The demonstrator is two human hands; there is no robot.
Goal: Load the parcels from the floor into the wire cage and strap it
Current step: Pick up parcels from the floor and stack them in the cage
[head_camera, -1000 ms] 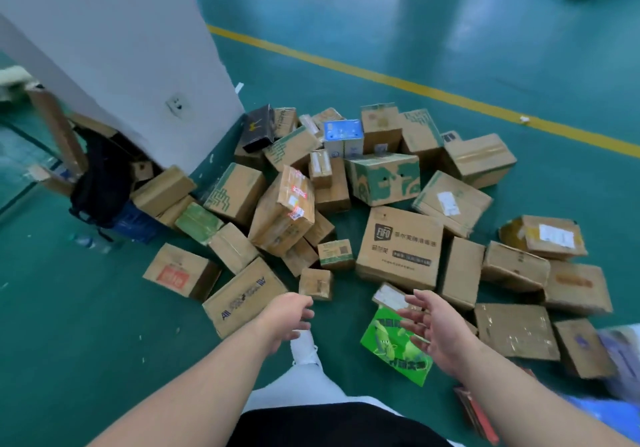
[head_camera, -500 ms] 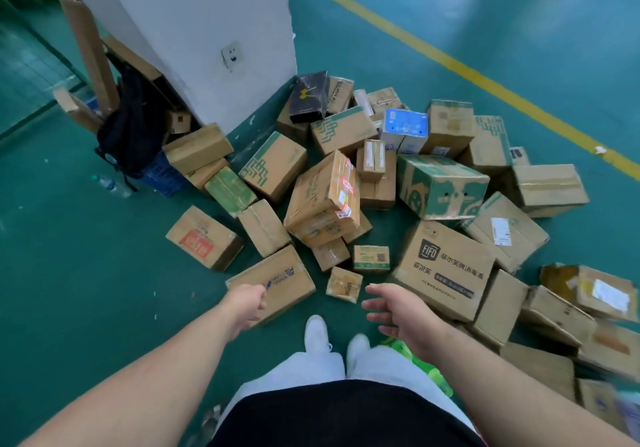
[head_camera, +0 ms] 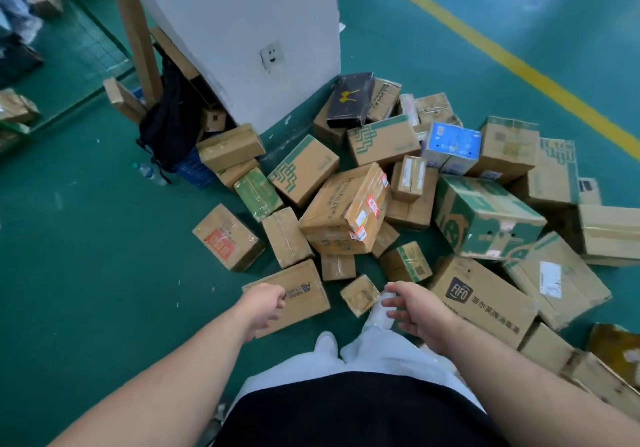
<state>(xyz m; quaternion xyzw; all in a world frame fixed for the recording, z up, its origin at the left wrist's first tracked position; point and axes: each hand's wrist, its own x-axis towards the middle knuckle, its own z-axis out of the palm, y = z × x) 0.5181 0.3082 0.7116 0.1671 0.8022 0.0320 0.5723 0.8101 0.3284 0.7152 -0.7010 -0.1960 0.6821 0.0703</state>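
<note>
Hands empty: left hand loosely curled over long box, right hand slack, fingers spread. Parcels heaped on floor, twelve to three o'clock. Hazard: pulling lower boxes may topple the tilted taped carton

Dozens of parcels, mostly brown taped cartons, lie tumbled in a loose heap on the green floor, spreading from the far centre to the near right. A black parcel leans at the far edge, and a blue box sits to its right. Nearest lie a long carton, a small square carton and a large carton printed FIFO.
</note>
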